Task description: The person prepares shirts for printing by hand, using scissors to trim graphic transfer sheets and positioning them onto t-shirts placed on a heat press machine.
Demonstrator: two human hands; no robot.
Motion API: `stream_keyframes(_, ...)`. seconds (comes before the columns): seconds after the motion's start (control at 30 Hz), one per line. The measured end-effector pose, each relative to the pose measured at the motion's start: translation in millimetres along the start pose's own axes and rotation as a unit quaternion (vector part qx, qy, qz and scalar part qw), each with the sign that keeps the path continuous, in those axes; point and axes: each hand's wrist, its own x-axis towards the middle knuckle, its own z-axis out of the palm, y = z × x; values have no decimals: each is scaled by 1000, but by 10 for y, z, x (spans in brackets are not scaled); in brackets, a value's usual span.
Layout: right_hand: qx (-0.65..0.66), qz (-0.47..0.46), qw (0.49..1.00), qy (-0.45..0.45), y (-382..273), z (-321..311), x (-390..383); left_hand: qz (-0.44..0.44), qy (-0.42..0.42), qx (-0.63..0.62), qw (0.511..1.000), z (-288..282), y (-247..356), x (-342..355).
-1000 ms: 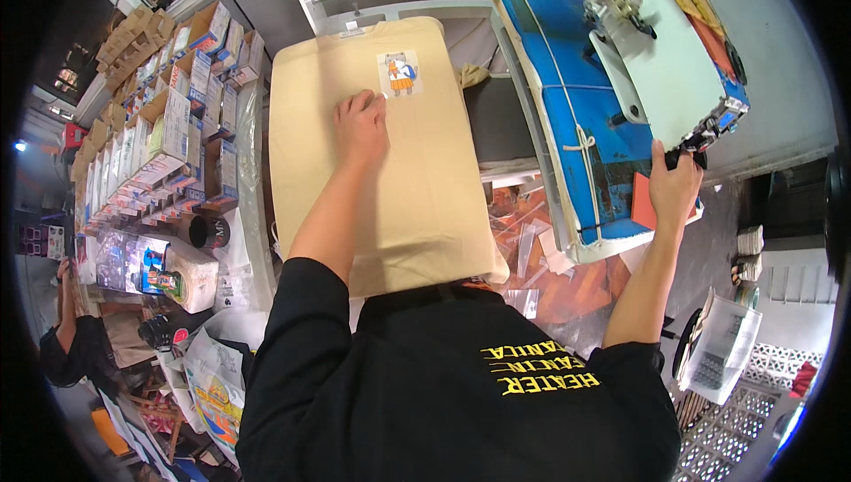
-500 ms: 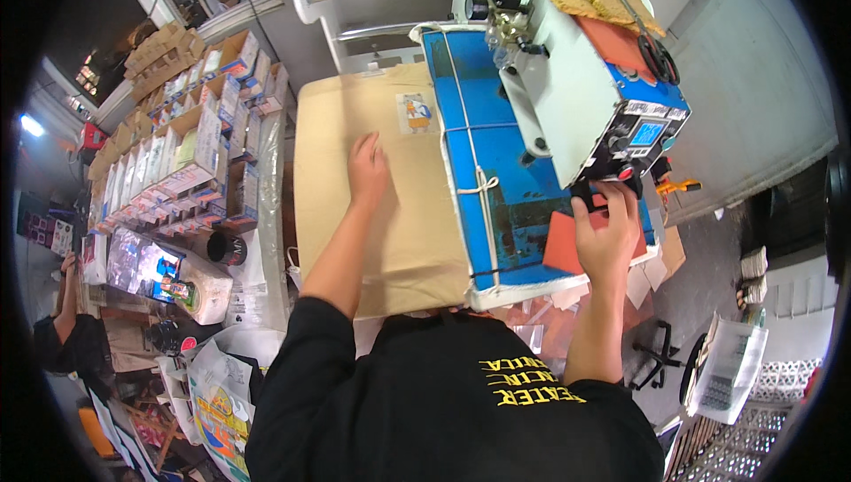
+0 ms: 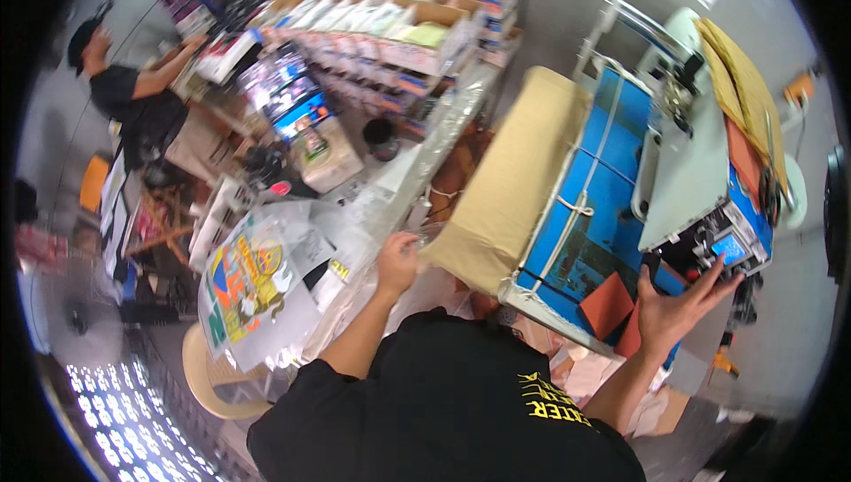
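1. right hand (image 3: 675,309): fingers splayed, unclenched, at the lower edge of the control box (image 3: 693,241); best guide it with steady, light pressure, fingertips off the small blue screen (image 3: 729,248);
2. left hand (image 3: 398,262): fingers curled beside the near left corner of the tan cloth (image 3: 514,176); pinching or merely touching, cannot tell; worth keeping well out from the plate's edge;
3. tan cloth: left of the blue plate (image 3: 618,203), its right part hidden behind it; should lie flat, corner untugged;
4. blue plate: tied with pale cord (image 3: 577,208); loose ends best kept off the cloth
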Motion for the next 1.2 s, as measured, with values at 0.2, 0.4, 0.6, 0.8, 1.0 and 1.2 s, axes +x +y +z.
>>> stream_keyframes(0.2,-21,-23,999,17,-31,23,15,13,-154,14,988,26,293,-342)
stream_keyframes(0.4,-9,-41,998,45,-71,44,-56,-162,-264,197,930,-289,63,-630)
stream_keyframes(0.6,4,-82,988,134,-52,29,-58,-105,-343,176,917,-168,-55,-896)
stream_keyframes(0.8,155,-202,965,65,450,266,-351,-180,-501,177,828,545,-1264,-1976)
stream_keyframes(1.0,144,-206,968,-20,284,-15,-246,-278,-274,241,889,603,-1122,-2152)
stream_keyframes(1.2,138,-225,964,-6,366,-2,-226,-355,-386,288,802,626,-577,-1652)
